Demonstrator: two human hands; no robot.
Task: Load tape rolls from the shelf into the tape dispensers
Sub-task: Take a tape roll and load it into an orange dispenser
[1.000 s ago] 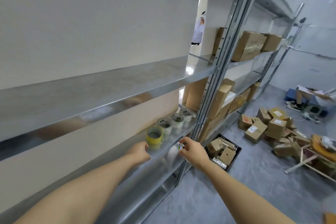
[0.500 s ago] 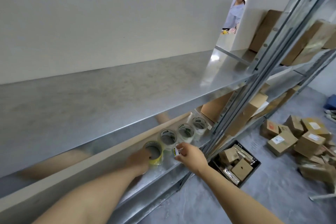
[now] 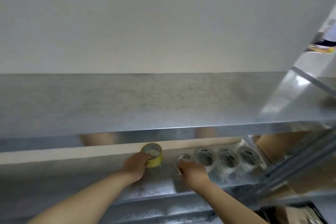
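Observation:
A yellow tape roll [image 3: 153, 152] is raised a little off the lower metal shelf [image 3: 72, 180], with my left hand [image 3: 135, 164] shut around its left side. To its right, my right hand [image 3: 191, 171] grips a clear tape roll [image 3: 182, 159] standing on the same shelf. Three more clear tape rolls [image 3: 226, 158] stand in a row further right. No tape dispenser is in view.
The upper metal shelf [image 3: 145, 100] juts out over the rolls and reflects my arms on its front lip. A shelf upright [image 3: 294, 167] runs diagonally at the right. Cardboard boxes [image 3: 276, 145] sit behind it. A black crate [image 3: 291, 214] lies below right.
My head has turned left and down toward the shelf. My left hand has closed on the yellow roll and lifted it. My right hand has taken hold of the nearest clear roll.

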